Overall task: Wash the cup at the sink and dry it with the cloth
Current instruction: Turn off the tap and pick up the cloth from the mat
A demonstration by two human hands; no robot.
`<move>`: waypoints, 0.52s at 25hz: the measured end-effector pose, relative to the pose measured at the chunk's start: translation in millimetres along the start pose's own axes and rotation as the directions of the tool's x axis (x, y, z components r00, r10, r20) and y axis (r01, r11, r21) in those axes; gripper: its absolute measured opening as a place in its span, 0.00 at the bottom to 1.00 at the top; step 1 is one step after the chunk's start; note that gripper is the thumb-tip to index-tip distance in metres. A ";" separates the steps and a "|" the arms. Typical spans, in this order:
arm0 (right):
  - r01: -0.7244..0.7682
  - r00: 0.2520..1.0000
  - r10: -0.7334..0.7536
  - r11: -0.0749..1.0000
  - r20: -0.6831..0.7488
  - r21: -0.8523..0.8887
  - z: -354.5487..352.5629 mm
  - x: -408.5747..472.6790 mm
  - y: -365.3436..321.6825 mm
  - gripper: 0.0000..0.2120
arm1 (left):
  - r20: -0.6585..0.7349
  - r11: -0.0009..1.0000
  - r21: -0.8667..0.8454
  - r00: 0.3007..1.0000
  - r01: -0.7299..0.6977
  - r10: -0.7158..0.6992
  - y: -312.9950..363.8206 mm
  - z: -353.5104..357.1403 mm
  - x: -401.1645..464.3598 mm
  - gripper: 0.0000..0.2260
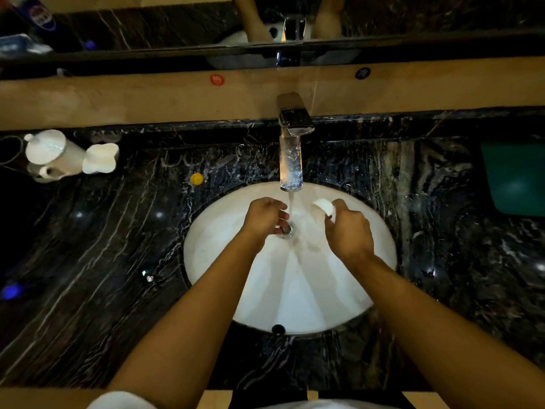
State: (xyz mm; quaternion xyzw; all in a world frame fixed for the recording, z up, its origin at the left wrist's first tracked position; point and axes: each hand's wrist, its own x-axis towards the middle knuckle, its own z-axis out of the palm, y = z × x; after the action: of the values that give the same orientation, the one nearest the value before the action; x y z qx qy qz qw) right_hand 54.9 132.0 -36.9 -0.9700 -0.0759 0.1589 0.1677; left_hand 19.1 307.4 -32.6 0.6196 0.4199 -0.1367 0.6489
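Observation:
A small white cup (323, 206) is held over the white oval sink (380, 240), tilted, just right of the water stream. My right hand (349, 228) grips it from the right side. My left hand (267, 215) hovers left of the stream with fingers curled and loosely apart, fingertips near the water and above the drain (286, 230), holding nothing. Water runs from the chrome tap (291, 149) into the basin. A white cloth (121, 400) shows at the bottom edge of the view, near my left forearm.
Dark marble counter (103, 246) surrounds the sink. A white lidded pot (53, 152) and a white cup (100, 158) stand at the far left. A small yellow object (197, 178) lies near the basin. A green tray (514, 178) sits at the right. A mirror runs along the back.

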 end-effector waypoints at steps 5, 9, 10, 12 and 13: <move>-0.216 0.972 0.235 0.891 0.002 0.399 -9.2 -8.7 -1.3 0.16 | -0.137 0.996 -0.035 0.988 -0.077 0.072 12.2 0.2 -9.8 0.09; -0.436 0.868 0.389 0.295 0.310 0.850 -27.7 -13.4 -7.9 0.10 | -0.341 0.933 0.154 0.869 -0.325 0.359 59.2 -0.4 -34.6 0.11; -0.438 0.863 0.363 0.188 0.352 0.879 -32.8 -13.8 -10.2 0.10 | -0.319 0.908 0.173 0.850 -0.383 0.419 76.7 2.1 -39.0 0.15; -0.426 0.871 0.315 0.106 0.376 0.898 -41.7 -12.6 -17.2 0.12 | -0.266 0.872 0.185 0.831 -0.454 0.489 109.1 8.6 -41.1 0.22; -0.419 0.877 0.301 0.100 0.374 0.903 -45.9 -12.4 -20.8 0.12 | -0.252 0.865 0.195 0.829 -0.463 0.500 121.0 11.5 -39.6 0.24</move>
State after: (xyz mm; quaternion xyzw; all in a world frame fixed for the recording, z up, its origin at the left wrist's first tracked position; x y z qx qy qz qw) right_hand 56.6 135.1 14.9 -0.6241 0.2712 0.2513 0.6883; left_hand 83.6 306.8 77.7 0.7582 0.3323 0.0989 0.5522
